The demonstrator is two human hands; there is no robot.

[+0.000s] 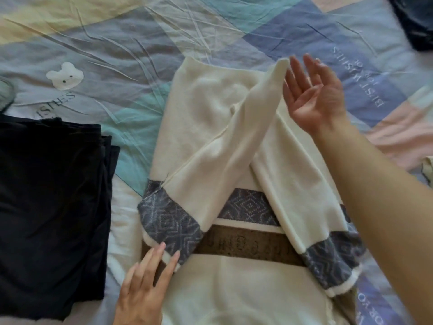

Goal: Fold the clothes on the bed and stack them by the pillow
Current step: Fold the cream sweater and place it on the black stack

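i see the left hand (143, 287) flat, fingers straight, pressing the cream sweater (210, 109). right hand (314, 95) open beside the raised sleeve (257, 118), gripping nothing.

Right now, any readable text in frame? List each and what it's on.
"ISHES", start cut off: bedsheet, printed below the white bear.
"BEST WISHES", upside down: bedsheet print by the right hand; smaller line beside it too blurred.
"OR YO", partial: sheet print, lower right.
Brown band on cream sweater: lettering unreadable.

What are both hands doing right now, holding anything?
Left hand: open, straight fingers pressing the cream sweater at its patterned sleeve.
Right hand: open, palm up beside the sleeve cuff, holding nothing.
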